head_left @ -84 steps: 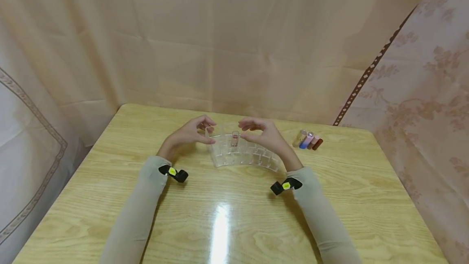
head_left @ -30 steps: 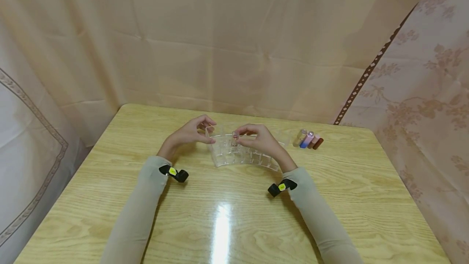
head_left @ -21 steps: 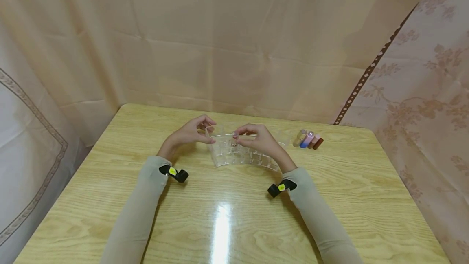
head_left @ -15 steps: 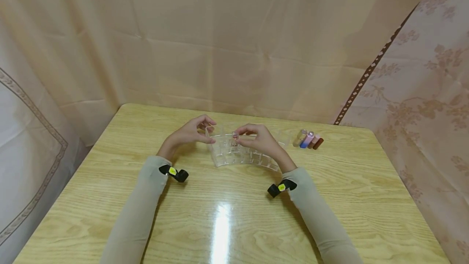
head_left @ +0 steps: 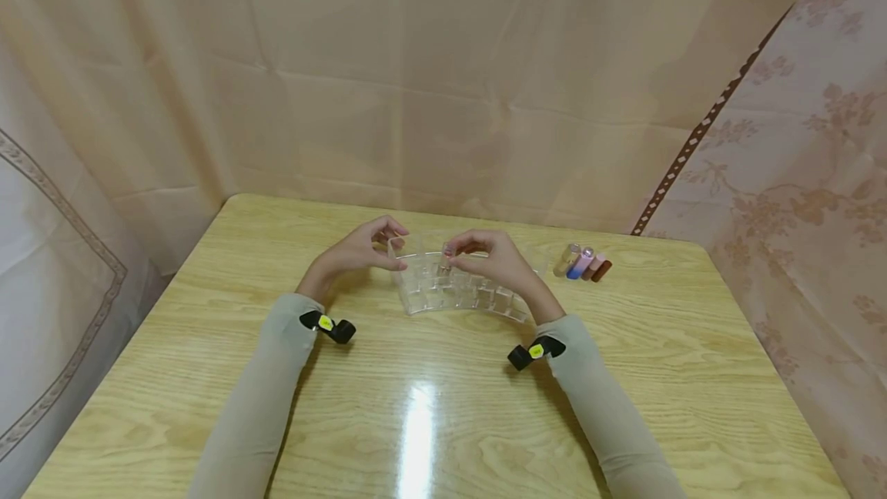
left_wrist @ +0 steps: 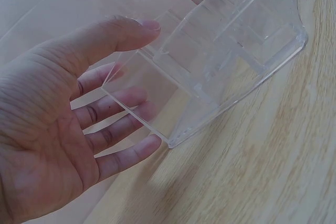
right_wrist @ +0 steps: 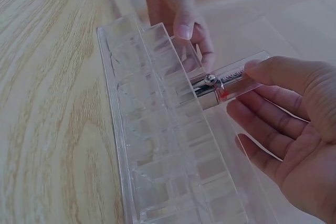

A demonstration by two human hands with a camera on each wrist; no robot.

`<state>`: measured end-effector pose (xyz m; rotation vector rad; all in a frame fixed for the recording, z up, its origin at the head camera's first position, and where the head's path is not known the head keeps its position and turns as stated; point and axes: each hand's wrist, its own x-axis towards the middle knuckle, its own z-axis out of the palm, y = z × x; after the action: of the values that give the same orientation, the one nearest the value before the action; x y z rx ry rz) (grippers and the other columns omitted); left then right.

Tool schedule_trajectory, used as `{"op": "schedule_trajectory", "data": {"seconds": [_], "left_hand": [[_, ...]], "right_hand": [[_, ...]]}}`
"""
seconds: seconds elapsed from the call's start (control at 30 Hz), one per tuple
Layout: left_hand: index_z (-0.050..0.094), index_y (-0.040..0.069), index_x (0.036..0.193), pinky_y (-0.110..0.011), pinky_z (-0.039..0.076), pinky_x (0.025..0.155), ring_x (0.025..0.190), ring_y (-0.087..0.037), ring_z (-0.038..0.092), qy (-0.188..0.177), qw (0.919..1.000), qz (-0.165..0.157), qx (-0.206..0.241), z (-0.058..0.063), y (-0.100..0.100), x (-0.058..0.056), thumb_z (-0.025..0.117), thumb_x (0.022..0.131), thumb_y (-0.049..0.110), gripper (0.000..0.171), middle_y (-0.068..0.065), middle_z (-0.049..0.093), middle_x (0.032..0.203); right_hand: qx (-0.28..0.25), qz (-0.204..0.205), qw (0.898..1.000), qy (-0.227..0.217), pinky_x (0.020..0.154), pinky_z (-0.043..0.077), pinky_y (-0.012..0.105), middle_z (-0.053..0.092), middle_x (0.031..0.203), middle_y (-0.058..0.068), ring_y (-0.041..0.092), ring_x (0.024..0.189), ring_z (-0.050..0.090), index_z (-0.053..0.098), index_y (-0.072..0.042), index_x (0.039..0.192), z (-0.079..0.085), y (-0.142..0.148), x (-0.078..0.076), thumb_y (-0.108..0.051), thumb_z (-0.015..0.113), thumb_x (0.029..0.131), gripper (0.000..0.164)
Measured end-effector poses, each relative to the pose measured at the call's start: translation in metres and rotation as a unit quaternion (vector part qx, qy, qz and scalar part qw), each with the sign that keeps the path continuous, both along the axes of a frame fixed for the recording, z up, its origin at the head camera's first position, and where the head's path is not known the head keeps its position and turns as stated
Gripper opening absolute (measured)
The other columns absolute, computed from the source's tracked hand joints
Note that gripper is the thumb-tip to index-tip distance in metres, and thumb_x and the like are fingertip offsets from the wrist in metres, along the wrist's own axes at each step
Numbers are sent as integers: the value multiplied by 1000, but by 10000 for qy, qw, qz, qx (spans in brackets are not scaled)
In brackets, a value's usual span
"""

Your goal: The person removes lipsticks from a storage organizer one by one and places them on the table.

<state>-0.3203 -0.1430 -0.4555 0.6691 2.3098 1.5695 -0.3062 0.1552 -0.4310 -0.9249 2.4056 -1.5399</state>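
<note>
A clear plastic lipstick organizer [head_left: 433, 300] with stepped rows of compartments stands on the table in front of me. My left hand [head_left: 359, 248] holds its left end, thumb on the near side and the other fingers behind the clear end wall [left_wrist: 144, 90]. With thumb and fingertips my right hand [head_left: 500, 259] pinches the clear cap of a lipstick [right_wrist: 231, 83]. The lipstick has a silver band and a small round ornament. Its lower end sits at a compartment of the back row, seen through the plastic in the right wrist view; how deep it goes, I cannot tell.
Several lipstick tubes lie side by side on the wooden table [head_left: 346, 422], right of the organizer: a gold-clear tube [head_left: 567, 261], a pink-and-blue tube [head_left: 580, 265] and red-brown ones [head_left: 600, 272]. Beige curtains [head_left: 450, 98] hang behind the table.
My right hand came down from above the organizer and took the lipstick's cap. Over the last half second hand and lipstick have shifted slightly up and right. The left hand stays in place.
</note>
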Motion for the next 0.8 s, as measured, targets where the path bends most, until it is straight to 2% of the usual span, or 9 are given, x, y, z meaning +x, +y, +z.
{"op": "schedule_trajectory", "data": {"seconds": [0.2, 0.37, 0.8], "left_hand": [[49, -7, 132, -40, 52, 96, 117, -37, 56, 20, 10000, -24, 17, -1, 0, 0, 81, 83, 1, 59, -27, 57, 124], [50, -5, 133, -37, 53, 95, 117, -35, 56, -1, 10000, 0, -26, 0, 0, -1, 82, 83, 3, 59, -24, 58, 125], [51, -5, 133, -43, 52, 98, 118, -36, 56, -30, 10000, -8, -11, -1, 0, -1, 82, 83, 2, 59, -24, 58, 124]], "right_hand": [[-125, 56, 9998, -168, 96, 54, 51, 74, 111, 15, 27, 101, 69, 75, -5, 111, 0, 1, 0, -13, 74, 94, 19], [-133, 60, 9997, -202, 94, 55, 47, 74, 111, 13, 23, 100, 70, 75, -6, 111, 0, 1, 0, -13, 74, 94, 19], [-167, 77, 9997, -182, 93, 55, 51, 74, 112, 13, 24, 100, 70, 75, -7, 112, 3, 2, 2, -14, 75, 94, 20]]}}
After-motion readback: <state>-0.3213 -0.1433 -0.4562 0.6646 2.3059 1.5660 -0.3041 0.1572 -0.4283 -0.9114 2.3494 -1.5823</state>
